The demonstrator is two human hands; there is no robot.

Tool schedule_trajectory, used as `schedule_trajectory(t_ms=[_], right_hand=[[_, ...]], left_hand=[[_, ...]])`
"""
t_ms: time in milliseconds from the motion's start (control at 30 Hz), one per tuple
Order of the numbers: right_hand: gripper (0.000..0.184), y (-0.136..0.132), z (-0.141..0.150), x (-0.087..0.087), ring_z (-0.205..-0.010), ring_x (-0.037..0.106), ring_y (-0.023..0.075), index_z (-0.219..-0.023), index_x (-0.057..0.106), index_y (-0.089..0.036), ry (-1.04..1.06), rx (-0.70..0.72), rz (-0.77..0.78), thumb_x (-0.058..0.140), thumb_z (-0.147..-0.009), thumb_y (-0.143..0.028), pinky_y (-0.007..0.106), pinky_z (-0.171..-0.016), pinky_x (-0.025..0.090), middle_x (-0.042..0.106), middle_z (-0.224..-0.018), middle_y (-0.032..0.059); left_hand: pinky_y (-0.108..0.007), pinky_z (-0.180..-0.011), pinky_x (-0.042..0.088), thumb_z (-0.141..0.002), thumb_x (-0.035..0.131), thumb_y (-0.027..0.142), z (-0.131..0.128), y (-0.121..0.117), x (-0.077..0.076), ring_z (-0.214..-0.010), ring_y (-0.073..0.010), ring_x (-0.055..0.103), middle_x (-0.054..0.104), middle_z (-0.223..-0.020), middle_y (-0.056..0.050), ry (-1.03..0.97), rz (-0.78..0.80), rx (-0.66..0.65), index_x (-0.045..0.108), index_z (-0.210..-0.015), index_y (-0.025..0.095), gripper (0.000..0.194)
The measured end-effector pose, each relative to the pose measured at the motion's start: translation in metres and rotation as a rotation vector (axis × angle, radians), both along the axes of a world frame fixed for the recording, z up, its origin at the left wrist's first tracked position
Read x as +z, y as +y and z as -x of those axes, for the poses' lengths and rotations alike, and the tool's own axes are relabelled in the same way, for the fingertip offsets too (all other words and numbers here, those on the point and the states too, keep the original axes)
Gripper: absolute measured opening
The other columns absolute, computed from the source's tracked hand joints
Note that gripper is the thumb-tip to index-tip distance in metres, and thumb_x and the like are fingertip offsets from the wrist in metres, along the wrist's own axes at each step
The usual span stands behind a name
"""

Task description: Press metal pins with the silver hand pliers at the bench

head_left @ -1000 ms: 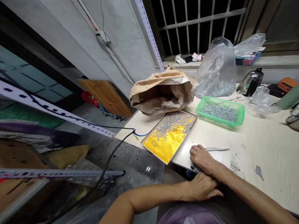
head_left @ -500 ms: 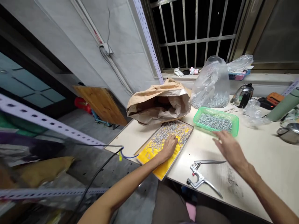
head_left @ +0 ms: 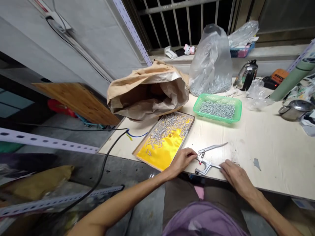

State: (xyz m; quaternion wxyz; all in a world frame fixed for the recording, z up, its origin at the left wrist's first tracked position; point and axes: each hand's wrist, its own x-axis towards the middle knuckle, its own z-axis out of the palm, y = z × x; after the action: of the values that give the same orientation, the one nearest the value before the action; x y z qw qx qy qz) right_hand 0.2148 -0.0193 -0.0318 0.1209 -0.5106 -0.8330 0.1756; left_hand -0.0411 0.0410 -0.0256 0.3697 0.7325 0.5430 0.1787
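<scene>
Shifting from loose metal pieces [head_left: 161, 130] to the plier-like tool [head_left: 208, 166]

Furthest left, the brown paper bag [head_left: 147, 76] gapes behind the shallow tray [head_left: 159, 157], whose yellow lining shows bare at the near end, with pieces strewn over the far end. Half a second ago the left hand [head_left: 182, 160] was down among them; now it is just right of the tray, thumb and fingers drawn nearly together at the tool's head. Whether they pinch the metal or a small piece, I cannot tell.

Next along, the tool is at the front edge of the table [head_left: 246, 137], its two handles spread and pointing right. Behind it stands the green basket [head_left: 216, 119] of similar pieces, untouched. Furthest right, the right hand [head_left: 235, 175], previously near that basket, has its fingers curled over the lower handle's end. With both hands off the containers, the work seems to have moved from reaching among pieces to handling the tool.
</scene>
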Motion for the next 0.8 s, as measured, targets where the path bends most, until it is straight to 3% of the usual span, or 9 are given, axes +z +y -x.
schedule_trajectory(t_ms=[200, 500, 667, 733, 800], right_hand=[[0.023, -0.001, -0.005, -0.001, -0.061, 0.054, 0.0140, -0.079, 0.054, -0.019, -0.019, -0.011, -0.067, 0.036, -0.093, -0.019, 0.024, -0.053, 0.040, 0.054, -0.075, 0.0032], [0.026, -0.004, -0.004, 0.000, -0.063, 0.054, 0.0141, -0.076, 0.052, -0.020, -0.031, -0.029, -0.081, 0.034, -0.094, -0.021, 0.025, -0.056, 0.040, 0.055, -0.076, 0.0040], [0.027, -0.005, -0.004, 0.000, -0.064, 0.053, 0.0147, -0.077, 0.053, -0.020, -0.049, -0.043, -0.080, 0.032, -0.094, -0.020, 0.027, -0.057, 0.040, 0.054, -0.076, 0.0043], [0.028, -0.005, -0.004, -0.001, -0.064, 0.053, 0.0145, -0.077, 0.053, -0.020, -0.048, -0.047, -0.080, 0.031, -0.094, -0.019, 0.027, -0.057, 0.039, 0.054, -0.076, 0.0041], [0.027, -0.005, -0.003, -0.001, -0.064, 0.052, 0.0144, -0.077, 0.053, -0.020, -0.037, -0.048, -0.068, 0.031, -0.094, -0.019, 0.027, -0.057, 0.039, 0.053, -0.077, 0.0041]], left_hand=[[-0.029, -0.077, 0.044, -0.092, 0.042, 0.016, 0.004, -0.019, -0.023, -0.088, -0.0181, 0.053, 0.059, -0.090, -0.007, 0.400, -0.206, -0.245, 0.061, -0.089, 0.017, 0.020], [-0.032, -0.078, 0.043, -0.090, 0.039, 0.009, 0.006, -0.023, -0.009, -0.095, -0.0222, 0.049, 0.054, -0.098, -0.010, 0.708, -0.195, -0.355, 0.056, -0.095, 0.015, 0.018], [-0.034, -0.079, 0.045, -0.088, 0.039, 0.007, 0.003, -0.019, -0.004, -0.095, -0.0227, 0.052, 0.057, -0.098, -0.011, 0.663, -0.181, -0.387, 0.057, -0.091, 0.015, 0.019], [-0.032, -0.079, 0.045, -0.088, 0.042, 0.009, 0.001, -0.016, -0.004, -0.092, -0.0206, 0.055, 0.060, -0.094, -0.010, 0.518, -0.136, -0.316, 0.058, -0.085, 0.015, 0.017], [-0.027, -0.072, 0.047, -0.086, 0.047, 0.015, -0.003, -0.014, -0.004, -0.080, -0.0165, 0.058, 0.061, -0.083, -0.006, 0.308, 0.013, -0.161, 0.060, -0.082, 0.015, 0.013]])
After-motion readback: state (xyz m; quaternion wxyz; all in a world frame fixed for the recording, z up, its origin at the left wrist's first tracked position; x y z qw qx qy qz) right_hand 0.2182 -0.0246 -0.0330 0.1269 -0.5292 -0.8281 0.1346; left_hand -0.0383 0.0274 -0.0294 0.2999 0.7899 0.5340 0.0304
